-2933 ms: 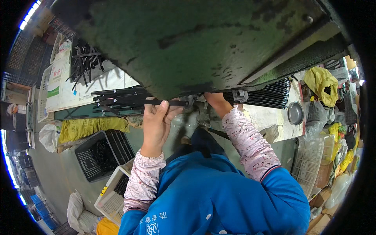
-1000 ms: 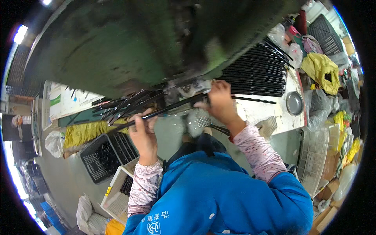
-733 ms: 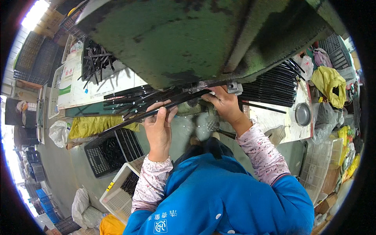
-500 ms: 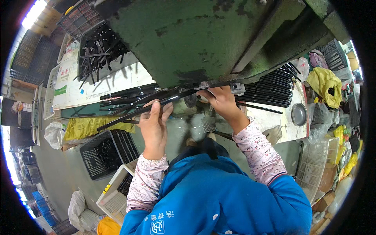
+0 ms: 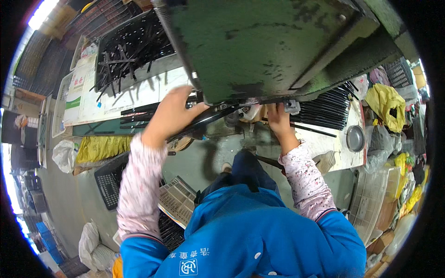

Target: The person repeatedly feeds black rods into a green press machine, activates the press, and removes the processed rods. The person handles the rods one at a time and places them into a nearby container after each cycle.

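Note:
A long black tube (image 5: 215, 116) slants below the lower edge of the green machine (image 5: 278, 55). My left hand (image 5: 170, 113) is over the tube's left part, by the machine's left corner. Its thumb stands apart from its somewhat blurred fingers, and no grip on the tube shows. Under the machine's edge, my right hand (image 5: 279, 123) has bent fingers beside a small grey metal block (image 5: 291, 107). The machine hides its fingertips and whatever they pinch. More black tubes (image 5: 139, 116) lie on the bench beyond my left hand.
Many black tubes (image 5: 322, 111) lie in a row on the right bench, near a round metal dish (image 5: 355, 138) and a glove (image 5: 324, 161). A crate (image 5: 134, 46) of short black pieces stands at the far left. A printed sheet (image 5: 178, 199) and a black crate (image 5: 109, 185) are low on the left.
My left hand has let go of the tube and moved up and forward to the machine's corner. My right hand has shifted slightly right. The tube's left end has swung behind my left forearm.

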The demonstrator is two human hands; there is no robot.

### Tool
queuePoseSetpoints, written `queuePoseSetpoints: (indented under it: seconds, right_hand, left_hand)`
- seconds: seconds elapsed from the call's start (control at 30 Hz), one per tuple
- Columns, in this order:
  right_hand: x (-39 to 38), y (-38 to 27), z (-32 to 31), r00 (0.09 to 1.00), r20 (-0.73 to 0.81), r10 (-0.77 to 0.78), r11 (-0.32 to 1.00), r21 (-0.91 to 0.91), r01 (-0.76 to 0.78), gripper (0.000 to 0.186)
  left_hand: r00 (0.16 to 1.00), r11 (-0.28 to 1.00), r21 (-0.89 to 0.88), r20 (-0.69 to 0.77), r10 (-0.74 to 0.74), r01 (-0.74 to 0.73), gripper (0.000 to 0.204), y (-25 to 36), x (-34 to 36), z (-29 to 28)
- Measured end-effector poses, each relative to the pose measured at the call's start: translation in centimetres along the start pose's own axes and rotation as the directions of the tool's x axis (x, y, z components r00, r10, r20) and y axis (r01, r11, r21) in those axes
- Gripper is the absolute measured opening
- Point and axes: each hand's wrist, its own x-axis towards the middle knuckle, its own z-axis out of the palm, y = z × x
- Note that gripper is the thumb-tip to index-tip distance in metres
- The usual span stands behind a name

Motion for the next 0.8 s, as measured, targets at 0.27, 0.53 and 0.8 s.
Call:
queuePoseSetpoints:
  seconds: [0.27, 0.53, 0.8]
  right_hand:
    - [1.7, 9.2, -0.1, 0.972, 0.196, -0.127, 0.238, -0.945, 0.222, 0.033]
    - [2.3, 8.1, 1.4, 0.964, 0.115, -0.239, 0.392, -0.897, 0.205, 0.026]
    - [2.4, 4.8, 2.2, 0.956, 0.140, -0.259, 0.409, -0.881, 0.239, 0.023]
  left_hand:
    - [0.578, 0.198, -0.551, 0.807, -0.122, 0.811, 0.045, 0.3, -6.2, 0.7]
    - [0.788, 0.103, -0.787, 0.585, -0.190, 0.609, 0.051, 6.3, -10.6, 1.5]
    - [0.898, -0.134, -0.971, 0.236, -0.371, 0.199, 0.053, 3.5, -8.9, -0.2]
